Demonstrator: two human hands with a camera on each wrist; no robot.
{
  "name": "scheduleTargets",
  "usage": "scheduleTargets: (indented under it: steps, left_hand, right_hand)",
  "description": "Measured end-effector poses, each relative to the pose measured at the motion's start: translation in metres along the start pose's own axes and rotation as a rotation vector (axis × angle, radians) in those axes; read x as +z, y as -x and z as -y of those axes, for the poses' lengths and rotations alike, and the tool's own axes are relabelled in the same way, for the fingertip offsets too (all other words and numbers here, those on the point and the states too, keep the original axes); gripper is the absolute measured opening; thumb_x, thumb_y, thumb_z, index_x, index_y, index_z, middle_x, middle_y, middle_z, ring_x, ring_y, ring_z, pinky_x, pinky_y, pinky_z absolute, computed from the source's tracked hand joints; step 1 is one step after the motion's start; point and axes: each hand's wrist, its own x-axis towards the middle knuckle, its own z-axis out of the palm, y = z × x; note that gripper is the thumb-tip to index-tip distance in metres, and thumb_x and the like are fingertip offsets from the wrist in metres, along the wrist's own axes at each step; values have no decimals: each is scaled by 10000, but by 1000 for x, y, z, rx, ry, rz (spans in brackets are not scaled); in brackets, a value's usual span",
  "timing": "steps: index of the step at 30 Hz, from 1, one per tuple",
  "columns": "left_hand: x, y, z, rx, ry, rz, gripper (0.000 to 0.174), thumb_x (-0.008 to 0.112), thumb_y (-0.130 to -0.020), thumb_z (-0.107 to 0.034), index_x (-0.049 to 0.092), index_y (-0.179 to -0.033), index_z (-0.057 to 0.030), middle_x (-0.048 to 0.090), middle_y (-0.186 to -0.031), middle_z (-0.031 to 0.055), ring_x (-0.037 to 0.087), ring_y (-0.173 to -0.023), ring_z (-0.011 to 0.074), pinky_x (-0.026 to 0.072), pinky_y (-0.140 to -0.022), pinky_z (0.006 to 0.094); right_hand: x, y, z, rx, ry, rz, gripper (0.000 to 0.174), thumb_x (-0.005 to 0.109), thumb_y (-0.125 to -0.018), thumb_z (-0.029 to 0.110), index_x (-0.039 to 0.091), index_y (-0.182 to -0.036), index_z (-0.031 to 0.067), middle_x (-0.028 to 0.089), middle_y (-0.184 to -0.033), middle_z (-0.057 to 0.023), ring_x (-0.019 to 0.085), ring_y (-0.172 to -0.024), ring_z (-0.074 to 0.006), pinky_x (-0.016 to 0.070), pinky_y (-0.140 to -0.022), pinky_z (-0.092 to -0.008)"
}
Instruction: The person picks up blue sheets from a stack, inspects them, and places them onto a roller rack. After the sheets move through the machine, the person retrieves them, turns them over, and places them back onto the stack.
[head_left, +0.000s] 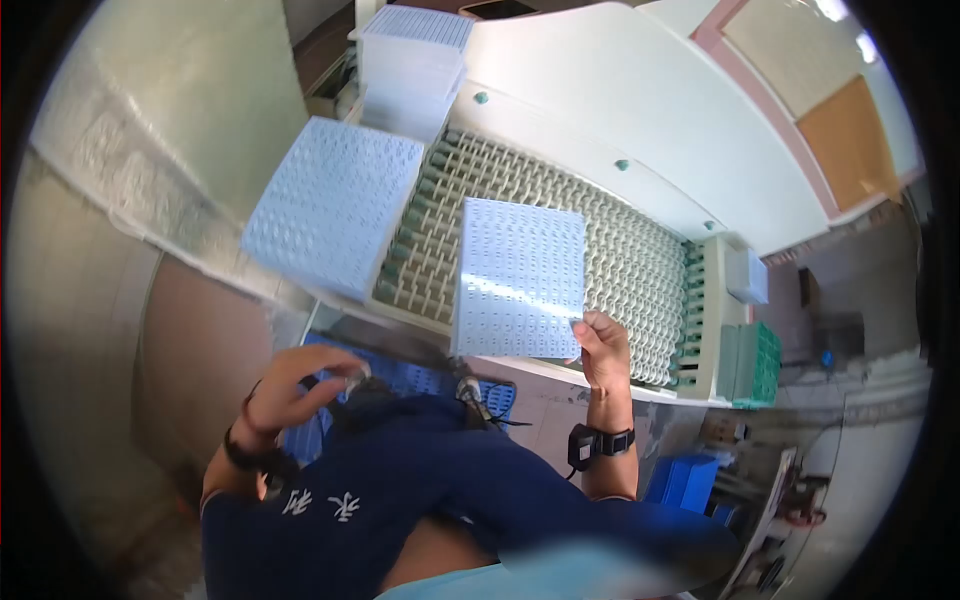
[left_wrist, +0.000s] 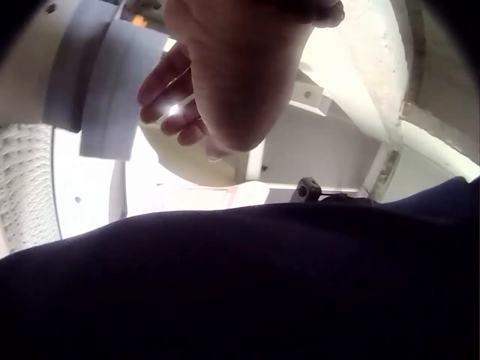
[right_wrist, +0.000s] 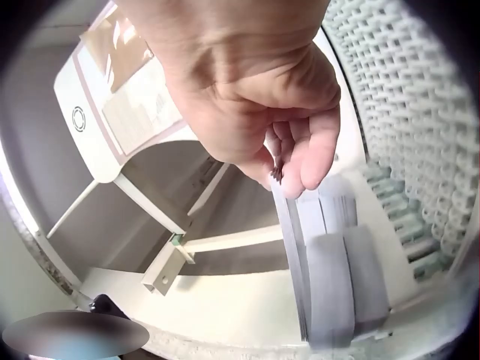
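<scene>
Pinching fingers: right hand [head_left: 603, 350] nips the dimpled tray [head_left: 520, 280] by its lower corner (thumb and fingertips only).
Tray position: held over the roller conveyor [head_left: 640, 270], with a second tray [head_left: 330, 205] to its left.
Other side: left hand [head_left: 300, 385] curled near the chest; I cannot tell whether it holds anything.
Risk: so slight a corner grip could let the dimpled tray swing or slip.

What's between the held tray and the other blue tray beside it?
Head view: a bare strip of roller bed separates the held tray from the other tray.
</scene>
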Motion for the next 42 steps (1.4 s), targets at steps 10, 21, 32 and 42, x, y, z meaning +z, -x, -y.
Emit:
scheduleTargets:
  steps: [10, 21, 32, 42]
  left_hand:
    - [176, -76, 45, -639, 1387, 60, 394, 333, -930, -224, 398, -1207, 48, 533, -1125, 160, 553, -985, 247, 477, -811, 397]
    - [157, -74, 98, -699, 1060, -59, 265, 439, -894, -140, 527, -1039, 63, 599, -961, 122, 612, -824, 190, 553, -666, 334]
    - [146, -110, 95, -659, 911, -118, 248, 487, -870, -152, 572, -992, 47, 614, -888, 96, 609, -712, 145, 542, -581, 277]
    - [126, -137, 133, -657, 637, -265, 207, 525, -839, -121, 601, -914, 56, 616, -797, 82, 600, -668, 146, 542, -494, 282]
  right_hand:
    - [-77, 17, -82, 140, -37, 26, 145, 575, -821, 105, 589, -842, -38, 594, -695, -44, 528, -566, -73, 453, -490, -208]
    - [-25, 17, -106, 58, 486, -164, 202, 641, -777, 134, 605, -844, -53, 571, -610, -23, 490, -545, -45, 413, -481, -204]
    - [-33, 0, -105, 121, 144, -285, 203, 613, -801, 162, 604, -834, -38, 556, -658, -2, 465, -536, -57, 388, -496, -194]
    - [-112, -7, -84, 139, 290, -369, 215, 594, -805, 162, 607, -827, -51, 576, -661, -32, 501, -529, -77, 415, -453, -214]
